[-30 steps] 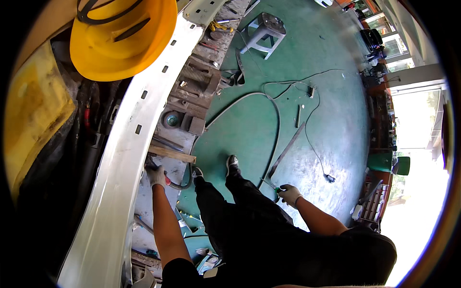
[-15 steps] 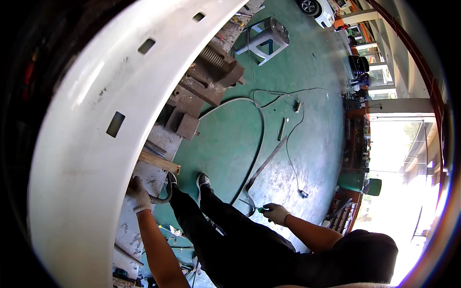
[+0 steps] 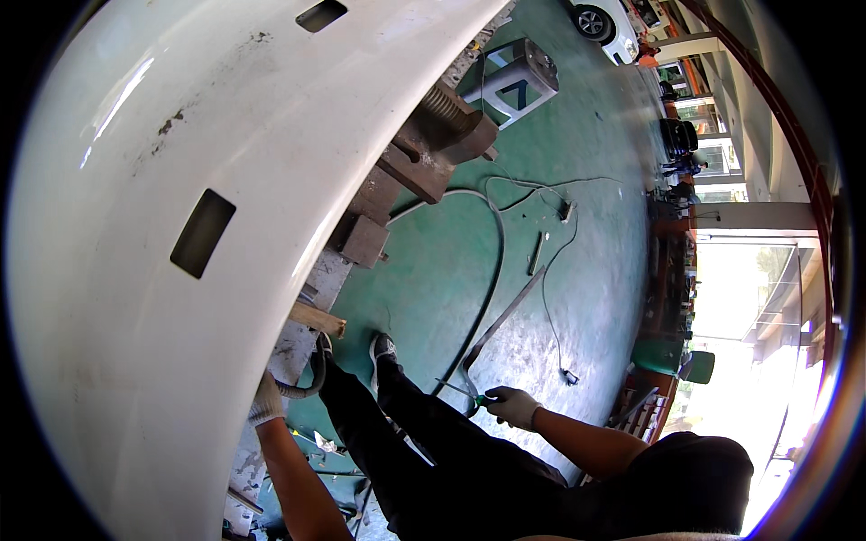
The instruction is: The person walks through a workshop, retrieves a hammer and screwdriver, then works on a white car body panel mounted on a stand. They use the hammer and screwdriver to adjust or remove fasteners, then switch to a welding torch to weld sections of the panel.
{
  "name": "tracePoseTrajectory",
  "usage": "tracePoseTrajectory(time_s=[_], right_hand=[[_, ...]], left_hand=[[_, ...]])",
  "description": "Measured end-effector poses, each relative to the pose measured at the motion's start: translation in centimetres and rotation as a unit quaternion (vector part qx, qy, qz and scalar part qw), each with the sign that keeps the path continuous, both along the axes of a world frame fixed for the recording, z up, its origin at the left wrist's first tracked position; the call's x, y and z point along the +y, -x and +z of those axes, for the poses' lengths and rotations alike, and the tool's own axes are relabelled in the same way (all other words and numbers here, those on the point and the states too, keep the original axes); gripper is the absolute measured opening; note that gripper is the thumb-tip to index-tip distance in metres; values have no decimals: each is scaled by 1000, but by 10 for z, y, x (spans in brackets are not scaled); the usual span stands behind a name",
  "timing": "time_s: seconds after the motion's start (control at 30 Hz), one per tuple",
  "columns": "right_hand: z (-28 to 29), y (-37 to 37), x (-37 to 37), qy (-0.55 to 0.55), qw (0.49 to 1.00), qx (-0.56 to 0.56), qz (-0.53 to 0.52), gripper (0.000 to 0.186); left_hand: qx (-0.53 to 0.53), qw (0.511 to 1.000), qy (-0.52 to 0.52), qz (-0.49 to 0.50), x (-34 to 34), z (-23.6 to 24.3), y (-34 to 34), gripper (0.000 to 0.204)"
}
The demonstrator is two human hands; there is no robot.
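Note:
A large white curved body panel (image 3: 117, 343), probably a car bumper, fills the left side, with rectangular cut-outs and dark scuffs. My left hand (image 3: 267, 402), in a pale knit glove, is at the panel's lower right edge. Its fingers disappear behind that edge, so their grip is hidden. Beside it curves a dark ribbed hose (image 3: 307, 388). Out to the right, my gloved right hand (image 3: 514, 408) is closed around the green handle of a screwdriver (image 3: 482, 399). The thin shaft points left, away from the panel's surface.
Under the panel is a workbench with a rusty bench vise (image 3: 424, 158) and a wooden block (image 3: 318, 319). A grey plastic stool (image 3: 516, 83) stands beyond it. Hoses and cables (image 3: 502, 257) snake over the green floor (image 3: 433, 270). Farther off are a white car (image 3: 606, 25) and a person (image 3: 693, 164).
The white panel now looks larger and closer, covering more of the bench and of my left hand's fingers. My right hand still holds the screwdriver, its shaft tip a little farther left.

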State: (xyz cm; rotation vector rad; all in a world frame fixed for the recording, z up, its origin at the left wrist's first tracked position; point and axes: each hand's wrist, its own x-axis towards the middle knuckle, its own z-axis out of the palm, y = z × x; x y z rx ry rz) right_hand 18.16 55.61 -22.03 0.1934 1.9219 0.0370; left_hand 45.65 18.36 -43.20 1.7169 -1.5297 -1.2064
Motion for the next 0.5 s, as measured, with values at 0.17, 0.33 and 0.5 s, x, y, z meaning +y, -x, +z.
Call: tracePoseTrajectory(time_s=[0.17, 0.33, 0.5], right_hand=[[-8, -5, -4, 16, 1000, -6, -20, 57], [-9, -8, 5, 44, 999, -5, -32, 54], [33, -1, -19, 96, 994, 13, -58, 54]], left_hand=[[-15, 1000, 5, 9, 3, 8, -2, 90], [-63, 998, 19, -10, 14, 25, -7, 89], [-136, 972, 189, -14, 44, 51, -10, 84]])
